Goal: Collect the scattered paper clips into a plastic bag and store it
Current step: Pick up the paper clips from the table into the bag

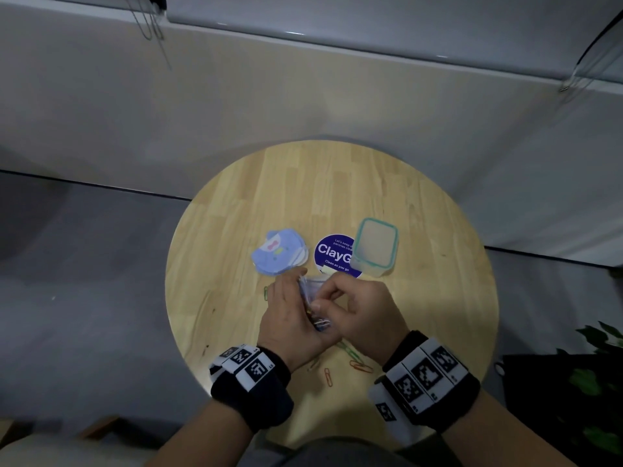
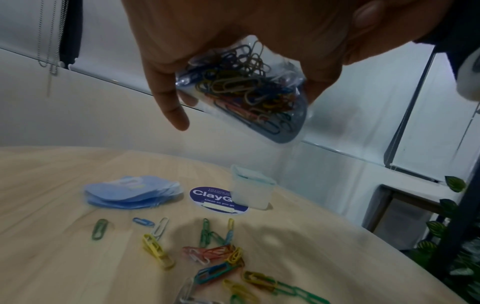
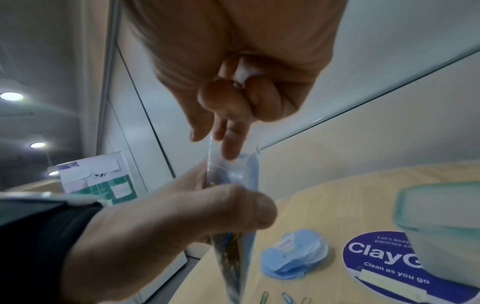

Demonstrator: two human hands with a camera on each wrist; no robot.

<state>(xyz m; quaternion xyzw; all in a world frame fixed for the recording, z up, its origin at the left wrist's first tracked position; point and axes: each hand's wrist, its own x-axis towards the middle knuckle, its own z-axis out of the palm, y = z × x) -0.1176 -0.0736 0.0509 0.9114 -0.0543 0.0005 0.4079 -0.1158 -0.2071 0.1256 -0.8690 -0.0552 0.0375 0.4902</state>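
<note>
A small clear plastic bag (image 2: pixel 246 90) with many coloured paper clips inside hangs above the round wooden table (image 1: pixel 421 230). My left hand (image 1: pixel 303 299) grips the bag's body, thumb (image 3: pixel 233 207) pressed on its side. My right hand (image 1: pixel 323 298) has curled fingers, with thumb and index fingertips (image 3: pixel 230 146) pinching the bag's open top (image 3: pixel 233 164). Several loose paper clips (image 2: pixel 213 253) lie scattered on the table under and near the hands; in the head view an orange clip (image 1: pixel 328 375) and a green clip (image 1: pixel 266 293) show beside the wrists.
Behind the hands lie a stack of blue shaped notes (image 1: pixel 279 252) and a round blue "ClayGo" sticker (image 1: pixel 332 252). A lidded clear container with a teal rim (image 1: pixel 374 247) stands partly on the sticker. A leafy plant (image 1: pixel 600 365) is off the table's right edge.
</note>
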